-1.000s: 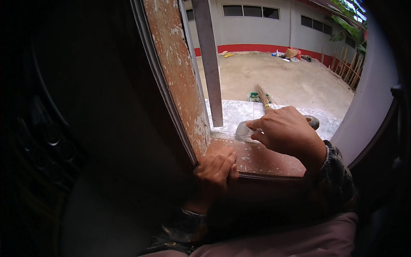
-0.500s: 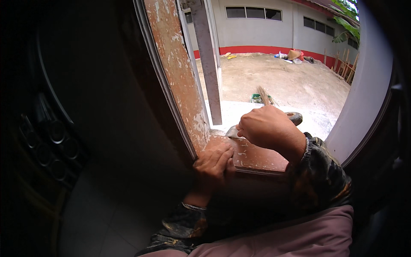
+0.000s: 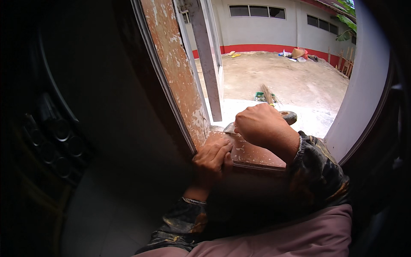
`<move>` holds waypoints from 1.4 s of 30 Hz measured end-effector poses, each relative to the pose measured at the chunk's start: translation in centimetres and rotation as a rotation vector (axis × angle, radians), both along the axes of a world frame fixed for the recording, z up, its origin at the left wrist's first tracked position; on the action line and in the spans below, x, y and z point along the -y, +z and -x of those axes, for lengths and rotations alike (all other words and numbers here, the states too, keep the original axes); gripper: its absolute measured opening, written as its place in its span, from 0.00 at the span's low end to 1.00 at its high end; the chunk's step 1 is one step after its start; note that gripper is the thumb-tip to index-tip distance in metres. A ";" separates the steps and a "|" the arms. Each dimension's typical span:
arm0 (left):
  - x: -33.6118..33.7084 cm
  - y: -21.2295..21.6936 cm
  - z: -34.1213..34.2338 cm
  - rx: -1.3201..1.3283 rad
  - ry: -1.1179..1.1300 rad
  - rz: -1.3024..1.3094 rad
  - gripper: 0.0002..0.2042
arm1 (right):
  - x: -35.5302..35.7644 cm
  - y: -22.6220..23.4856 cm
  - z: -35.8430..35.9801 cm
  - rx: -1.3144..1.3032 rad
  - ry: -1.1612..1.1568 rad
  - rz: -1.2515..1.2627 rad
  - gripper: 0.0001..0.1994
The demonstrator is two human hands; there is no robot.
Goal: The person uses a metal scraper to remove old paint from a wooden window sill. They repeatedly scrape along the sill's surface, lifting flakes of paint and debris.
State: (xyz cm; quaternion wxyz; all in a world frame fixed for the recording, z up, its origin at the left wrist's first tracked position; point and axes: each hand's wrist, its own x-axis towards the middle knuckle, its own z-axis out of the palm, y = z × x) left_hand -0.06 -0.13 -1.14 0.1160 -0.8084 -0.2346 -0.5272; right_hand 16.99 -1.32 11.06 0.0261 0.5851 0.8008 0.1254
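My right hand [image 3: 264, 124] grips a scraper [image 3: 230, 128], blade at the peeling sill [image 3: 254, 155], my left hand [image 3: 211, 156] rests there, fingers together.

My right hand [image 3: 266, 126] conceals the grip of the scraper [image 3: 230, 128]; part of the blade and the butt end are exposed. My right sleeve [image 3: 320, 165] and forearm block the right end of the sill [image 3: 257, 155]. The palm of my left hand [image 3: 212, 156] is hidden. The near end of the broom [image 3: 267, 93] is obscured behind my right hand. Contents of the green tray [image 3: 257, 97] and the far heap [image 3: 298, 53] are too small to identify. Round shapes [image 3: 61, 129] at left are lost in shadow. The upper edge cuts off the jamb [image 3: 171, 60]; the lower edge, my lap [image 3: 274, 235].
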 end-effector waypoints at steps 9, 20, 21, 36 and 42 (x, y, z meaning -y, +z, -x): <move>0.1 0.0 0.1 -0.023 0.038 0.012 0.08 | -0.6 0.2 1.7 -0.004 0.088 -0.038 0.08; 0.0 0.0 -0.1 -0.001 0.022 -0.012 0.09 | -0.8 -0.1 1.1 -0.013 0.078 -0.003 0.09; 0.1 0.0 -0.1 0.007 0.011 0.000 0.09 | -0.7 0.0 0.5 -0.034 0.106 -0.027 0.09; 0.0 0.1 -0.2 0.012 0.002 -0.004 0.11 | 0.5 0.9 -1.8 -0.039 -0.038 0.050 0.16; 0.1 0.2 -0.1 0.006 -0.001 0.015 0.10 | 1.0 1.5 -2.4 -0.067 -0.064 0.056 0.15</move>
